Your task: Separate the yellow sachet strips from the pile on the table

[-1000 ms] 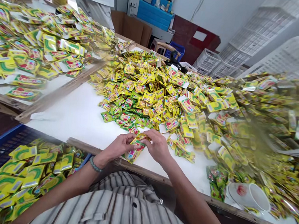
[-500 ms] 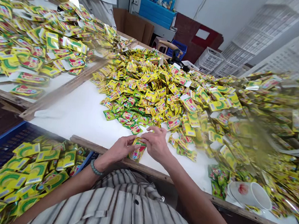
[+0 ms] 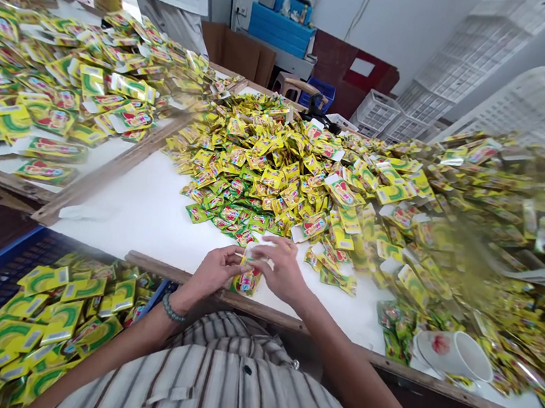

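Note:
A small yellow-and-green printed box (image 3: 245,283) stands tilted at the table's near edge, its white top flap raised. My left hand (image 3: 214,271) pinches its left side between thumb and fingers. At the upper right of the box, my right hand (image 3: 284,273) has its thumb on the front and its fingers bent over by the flap. Whether anything is inside the box cannot be seen. Just beyond my hands lies a heap of small yellow and green sachets (image 3: 249,188). Flat boxes with white flaps (image 3: 341,189) lie along the heap's right side.
A blue crate (image 3: 6,270) of filled-looking boxes stands at lower left. More boxes (image 3: 54,118) cover the table beyond a wooden divider (image 3: 123,162). At right, a white cup (image 3: 455,353) lies on its side near a tipped white basket (image 3: 527,275). A wooden strip (image 3: 283,314) edges the table.
My right hand's fingers have lifted and spread slightly at the top of the box, and the white flap now shows more. My left hand keeps its hold. The view has shifted slightly.

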Available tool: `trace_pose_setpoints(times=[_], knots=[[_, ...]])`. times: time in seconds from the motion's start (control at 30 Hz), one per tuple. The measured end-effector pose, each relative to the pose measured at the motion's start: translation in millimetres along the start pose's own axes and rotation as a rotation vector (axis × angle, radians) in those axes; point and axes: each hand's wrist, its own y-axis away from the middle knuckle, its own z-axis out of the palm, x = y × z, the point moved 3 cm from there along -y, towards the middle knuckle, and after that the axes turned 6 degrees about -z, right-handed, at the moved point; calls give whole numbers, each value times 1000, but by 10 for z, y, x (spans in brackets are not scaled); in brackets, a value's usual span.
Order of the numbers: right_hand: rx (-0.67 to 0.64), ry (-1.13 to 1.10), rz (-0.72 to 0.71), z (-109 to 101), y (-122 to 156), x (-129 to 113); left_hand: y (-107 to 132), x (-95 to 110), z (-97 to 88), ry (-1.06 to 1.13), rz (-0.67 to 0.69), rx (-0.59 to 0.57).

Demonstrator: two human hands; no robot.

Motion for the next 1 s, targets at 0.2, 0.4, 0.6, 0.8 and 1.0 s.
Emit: trace_pose_setpoints(times=[0.2,0.4,0.6,0.8,1.0], knots=[[296,-339,196,76,234,268,119,2,-27,-153,97,245],[342,-586,284,366,335,230,167,-45,-16,-348,265,271],[272,-526,249,272,235,222,109,-58,-13,-404,313,218],[111,-309,92,27,59,127,105,-25,13,-155,115,188],[-6,-159,34,-17,-11,14,102,-24,21,-140,66,201]])
